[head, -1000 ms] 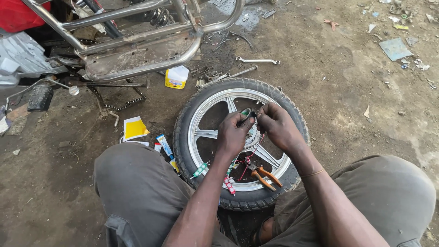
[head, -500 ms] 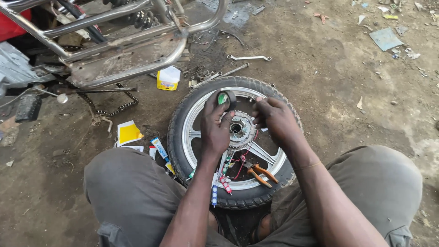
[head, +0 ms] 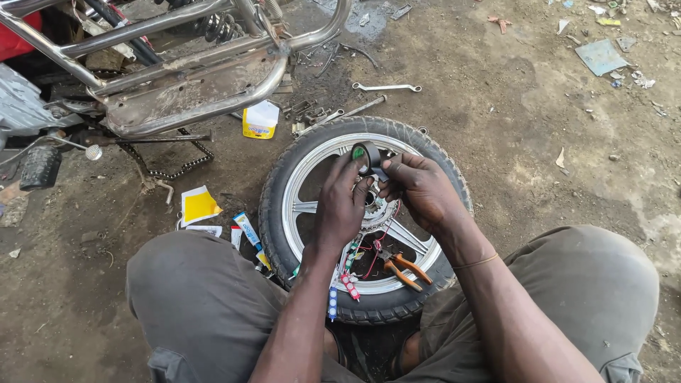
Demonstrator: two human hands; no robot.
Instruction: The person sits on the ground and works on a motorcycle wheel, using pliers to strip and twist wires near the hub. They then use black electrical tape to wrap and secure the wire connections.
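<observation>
Gripping a black tape roll (head: pixel 367 154) at frame centre, the left hand (head: pixel 342 206) and right hand (head: pixel 418 188) close their fingers around it above the wheel (head: pixel 284 188).

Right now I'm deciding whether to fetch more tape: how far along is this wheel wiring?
Done: a strip of small lights already lies across the wheel, red wires running to the hub. In hand: the left hand and right hand hold a roll of dark tape together. Left: the strip ends look loose; pliers rest unused.
</observation>
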